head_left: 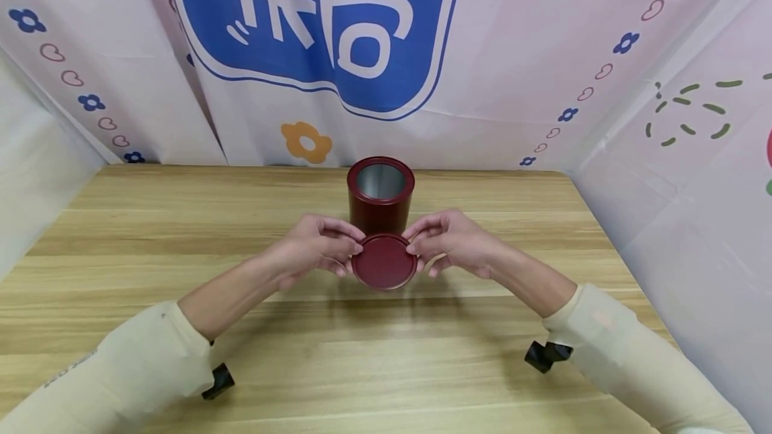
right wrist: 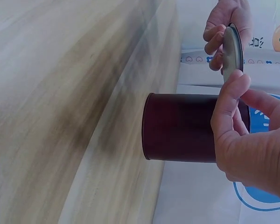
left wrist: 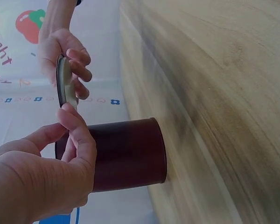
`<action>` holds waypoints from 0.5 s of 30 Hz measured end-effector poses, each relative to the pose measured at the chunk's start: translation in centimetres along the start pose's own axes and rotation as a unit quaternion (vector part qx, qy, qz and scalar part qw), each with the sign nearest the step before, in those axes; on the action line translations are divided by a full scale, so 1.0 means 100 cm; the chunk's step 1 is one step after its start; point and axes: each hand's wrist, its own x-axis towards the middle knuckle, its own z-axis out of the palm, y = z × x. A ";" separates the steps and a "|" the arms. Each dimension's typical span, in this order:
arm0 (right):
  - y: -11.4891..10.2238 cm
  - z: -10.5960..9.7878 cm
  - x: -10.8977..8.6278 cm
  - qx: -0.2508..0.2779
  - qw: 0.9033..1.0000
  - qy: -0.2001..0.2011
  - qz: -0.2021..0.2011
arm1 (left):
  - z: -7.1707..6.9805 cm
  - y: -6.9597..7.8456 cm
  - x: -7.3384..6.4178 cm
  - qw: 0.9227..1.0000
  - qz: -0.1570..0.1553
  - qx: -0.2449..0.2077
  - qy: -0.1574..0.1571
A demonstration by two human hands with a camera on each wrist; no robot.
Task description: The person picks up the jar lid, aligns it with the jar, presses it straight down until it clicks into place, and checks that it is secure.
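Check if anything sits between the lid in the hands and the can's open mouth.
Nothing visible does. The left hand and right hand hold the lid by opposite edges, in front of the can; its mouth is uncovered, with no other object between.

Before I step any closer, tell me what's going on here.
A person's left hand and right hand pinch opposite edges of a round dark red lid, holding it clear of the wooden table. Just beyond it, a matching canister stands upright on the table, open at the top.
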 end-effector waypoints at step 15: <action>-0.016 -0.002 0.000 -0.011 1.000 0.006 -0.002 | -0.004 0.016 -0.001 1.000 0.004 0.011 0.002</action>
